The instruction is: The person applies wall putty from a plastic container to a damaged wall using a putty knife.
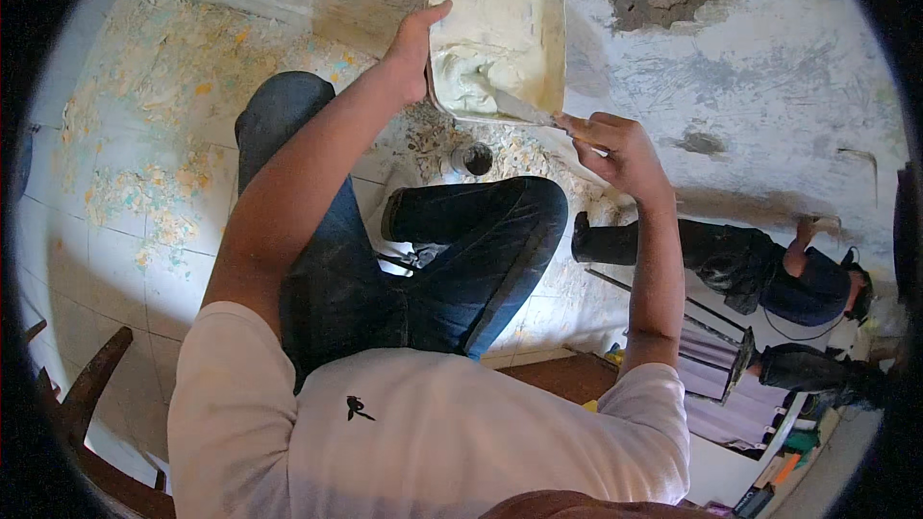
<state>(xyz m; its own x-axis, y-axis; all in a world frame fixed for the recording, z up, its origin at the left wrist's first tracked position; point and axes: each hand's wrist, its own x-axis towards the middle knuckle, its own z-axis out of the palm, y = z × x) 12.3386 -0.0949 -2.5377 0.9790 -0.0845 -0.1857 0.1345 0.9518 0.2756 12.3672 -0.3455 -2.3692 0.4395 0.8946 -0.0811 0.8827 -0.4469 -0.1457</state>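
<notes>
My left hand grips the left side of a rectangular cream-coloured plastic tray, its thumb over the rim. A mound of pale, creamy paste lies in the lower part of the tray. My right hand is closed on the handle of a putty knife, whose blade end reaches into the paste. Below the tray, a dark round opening with a pale rim sits among rubble, near my bent legs.
A scraped wall with a rough grey patch fills the upper right. Paint flakes lie on the white tiled floor. Two other people work at right, beside a metal-framed stand. Brown wooden furniture is at lower left.
</notes>
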